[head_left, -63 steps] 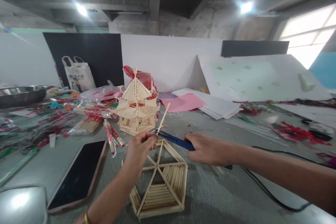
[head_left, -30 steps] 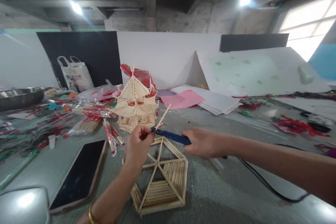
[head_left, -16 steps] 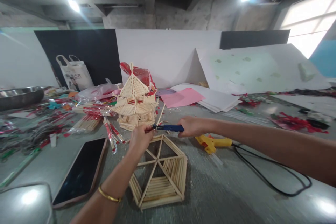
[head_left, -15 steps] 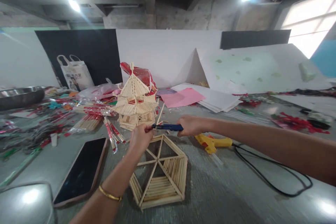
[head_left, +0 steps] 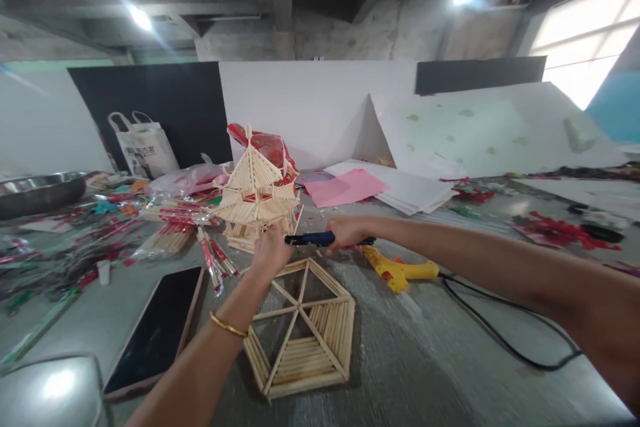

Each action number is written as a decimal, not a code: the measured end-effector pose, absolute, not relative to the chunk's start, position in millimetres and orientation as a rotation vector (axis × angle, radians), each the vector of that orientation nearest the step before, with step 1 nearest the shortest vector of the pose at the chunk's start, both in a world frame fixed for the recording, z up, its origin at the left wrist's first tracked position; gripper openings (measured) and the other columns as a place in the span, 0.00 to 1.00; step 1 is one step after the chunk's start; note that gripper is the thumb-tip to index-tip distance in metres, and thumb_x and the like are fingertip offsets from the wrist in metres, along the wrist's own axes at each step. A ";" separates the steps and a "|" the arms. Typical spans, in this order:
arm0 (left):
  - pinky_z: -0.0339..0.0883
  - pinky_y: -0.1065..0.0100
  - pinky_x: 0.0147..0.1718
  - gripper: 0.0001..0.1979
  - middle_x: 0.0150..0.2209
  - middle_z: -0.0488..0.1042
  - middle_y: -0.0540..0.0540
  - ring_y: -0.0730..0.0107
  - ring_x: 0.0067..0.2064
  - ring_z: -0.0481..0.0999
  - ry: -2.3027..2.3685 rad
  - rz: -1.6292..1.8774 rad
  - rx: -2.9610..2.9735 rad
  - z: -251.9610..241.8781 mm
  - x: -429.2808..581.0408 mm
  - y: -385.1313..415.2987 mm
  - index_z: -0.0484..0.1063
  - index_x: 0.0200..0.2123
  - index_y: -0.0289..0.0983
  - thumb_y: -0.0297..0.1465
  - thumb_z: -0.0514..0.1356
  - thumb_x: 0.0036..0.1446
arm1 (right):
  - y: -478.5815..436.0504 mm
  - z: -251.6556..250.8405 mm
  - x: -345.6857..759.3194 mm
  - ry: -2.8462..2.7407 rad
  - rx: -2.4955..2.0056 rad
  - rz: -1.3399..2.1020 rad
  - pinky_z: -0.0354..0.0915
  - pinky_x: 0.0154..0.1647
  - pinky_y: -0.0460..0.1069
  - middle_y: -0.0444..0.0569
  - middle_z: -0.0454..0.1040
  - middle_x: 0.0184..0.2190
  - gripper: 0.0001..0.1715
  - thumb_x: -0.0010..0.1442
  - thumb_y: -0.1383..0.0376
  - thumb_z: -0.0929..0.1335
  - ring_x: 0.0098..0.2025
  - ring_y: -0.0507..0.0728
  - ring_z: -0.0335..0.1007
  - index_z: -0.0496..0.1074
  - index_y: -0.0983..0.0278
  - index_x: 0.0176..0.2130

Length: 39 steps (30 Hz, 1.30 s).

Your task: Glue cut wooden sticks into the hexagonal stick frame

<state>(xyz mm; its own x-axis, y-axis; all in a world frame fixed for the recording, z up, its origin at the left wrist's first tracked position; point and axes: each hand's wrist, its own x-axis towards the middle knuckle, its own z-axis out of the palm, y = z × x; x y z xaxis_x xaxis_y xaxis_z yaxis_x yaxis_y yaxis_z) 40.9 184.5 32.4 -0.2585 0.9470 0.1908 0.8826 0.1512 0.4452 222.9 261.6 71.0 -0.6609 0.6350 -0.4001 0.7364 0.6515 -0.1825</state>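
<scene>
My left hand (head_left: 271, 252) is closed in a pinch on a thin wooden stick (head_left: 298, 219) that points up and away, just in front of a small pagoda model (head_left: 256, 193) made of sticks. My right hand (head_left: 347, 232) grips blue-handled cutters (head_left: 306, 239), whose tip meets the stick beside my left fingers. Below both hands a flat hexagonal frame of sticks (head_left: 301, 327) lies on the grey table (head_left: 430, 367). A gold bangle sits on my left wrist.
A yellow glue gun (head_left: 397, 271) with a black cord (head_left: 500, 337) lies right of the frame. A phone (head_left: 156, 328) lies at the left. Packs of sticks (head_left: 175, 227), red scraps, a metal bowl (head_left: 35, 190), pink paper (head_left: 345, 189) and white boards crowd the far side.
Both hands have moved away from me toward the pagoda model, still with stick and cutters. The glue gun, hidden under my right arm before, now shows.
</scene>
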 end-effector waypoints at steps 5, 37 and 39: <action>0.63 0.66 0.39 0.16 0.40 0.75 0.34 0.55 0.44 0.74 2.315 0.648 1.893 25.8 38.9 185.6 0.68 0.40 0.31 0.29 0.57 0.45 | 268.9 63.2 218.5 2.559 1.066 -0.488 0.58 0.20 0.45 0.42 0.64 0.13 0.18 0.46 0.54 0.67 0.16 0.50 0.60 0.68 0.68 0.23; 0.62 0.72 0.30 0.08 0.27 0.77 0.49 0.69 0.31 0.74 1.719 0.586 2.079 46.8 24.1 154.7 0.75 0.28 0.37 0.32 0.58 0.44 | 303.8 81.2 211.8 2.579 1.023 0.111 0.58 0.30 0.47 0.57 0.74 0.36 0.41 0.42 0.43 0.68 0.32 0.57 0.68 0.72 0.73 0.44; 0.61 0.73 0.28 0.08 0.25 0.76 0.51 0.70 0.29 0.73 1.613 0.546 2.097 50.5 26.4 146.7 0.76 0.27 0.38 0.32 0.59 0.43 | 298.8 80.4 213.8 2.632 1.003 0.113 0.58 0.32 0.47 0.57 0.74 0.39 0.40 0.45 0.44 0.67 0.35 0.58 0.68 0.70 0.72 0.46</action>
<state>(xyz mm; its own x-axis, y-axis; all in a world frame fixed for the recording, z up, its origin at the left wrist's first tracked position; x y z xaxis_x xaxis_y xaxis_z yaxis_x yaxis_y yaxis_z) 26.4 146.7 50.5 0.2433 0.9689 0.0448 0.7967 -0.2259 0.5605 213.8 298.8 80.4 -0.7018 0.6601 -0.2679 0.6347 0.7501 0.1857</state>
